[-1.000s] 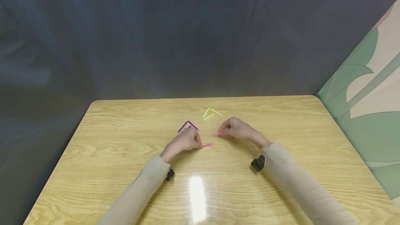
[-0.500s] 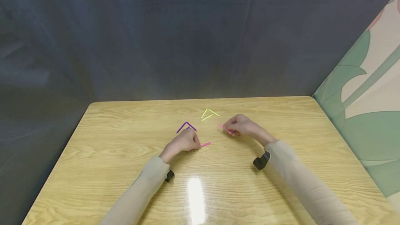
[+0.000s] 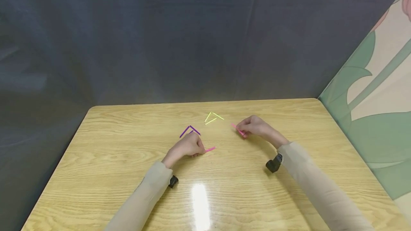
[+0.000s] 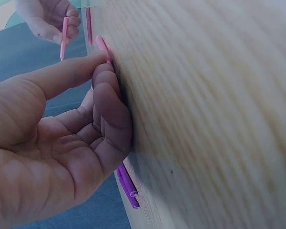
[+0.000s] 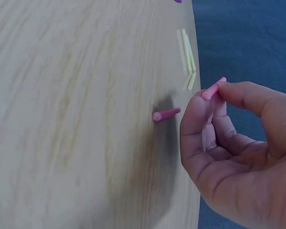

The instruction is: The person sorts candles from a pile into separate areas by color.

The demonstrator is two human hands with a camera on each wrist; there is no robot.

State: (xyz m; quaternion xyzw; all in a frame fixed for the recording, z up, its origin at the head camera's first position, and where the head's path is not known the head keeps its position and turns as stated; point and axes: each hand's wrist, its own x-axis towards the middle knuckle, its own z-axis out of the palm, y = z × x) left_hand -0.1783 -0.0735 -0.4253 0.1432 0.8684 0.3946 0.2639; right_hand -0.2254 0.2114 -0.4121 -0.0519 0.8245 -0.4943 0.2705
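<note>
My left hand [image 3: 189, 144] pinches the near end of a thin pink stick [image 3: 210, 149] between thumb and forefinger, close against the table. In the left wrist view its fingers curl beside the wood, with the pink stick [image 4: 104, 45] at the fingertips. Farther right, my right hand [image 3: 255, 127] pinches another pink stick [image 5: 213, 88], raised off the tabletop. Below it a further pink stick [image 5: 167, 114] lies on the wood in the hand's shadow. Purple sticks [image 3: 194, 130] form a peak just beyond my left hand, which partly hides them.
Three yellow sticks [image 3: 214, 117] lie in a loose triangle toward the back of the wooden table [image 3: 112, 174]. A dark curtain [image 3: 192, 38] hangs behind the table, and a leaf-patterned panel [image 3: 379, 92] stands along its right side.
My right hand has moved right and slightly away from me, lifting its pink stick, which now slants. My left hand keeps its pinch almost in place. The head view has shifted slightly.
</note>
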